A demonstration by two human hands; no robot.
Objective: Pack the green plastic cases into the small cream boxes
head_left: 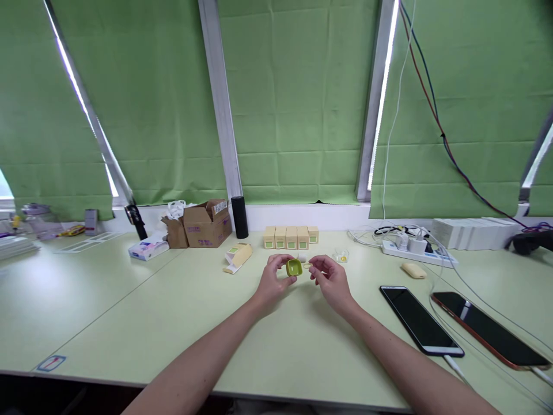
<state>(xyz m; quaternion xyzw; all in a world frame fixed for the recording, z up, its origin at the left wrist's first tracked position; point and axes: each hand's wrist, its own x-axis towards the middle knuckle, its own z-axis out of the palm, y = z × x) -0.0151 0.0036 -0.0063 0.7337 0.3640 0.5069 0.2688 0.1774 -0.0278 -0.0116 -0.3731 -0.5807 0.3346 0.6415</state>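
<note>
A small green square case (294,267) is held between the thumb and fingers of my left hand (275,279), its hollow side facing me. My right hand (332,279) pinches a small pale yellow ring (307,266) just to the right of the case. Behind my hands, several small beige boxes (291,237) with green labels stand in a row. An opened beige box (238,257) lies to the left. A small clear plastic piece (341,255) with something yellow in it rests behind my right hand.
On the right lie two phones (421,320) (490,328) with cables, a beige oval case (413,270) and a white power strip (419,253). Toward the back left are a cardboard box (207,225), a black cylinder (239,217) and a tissue pack (149,247).
</note>
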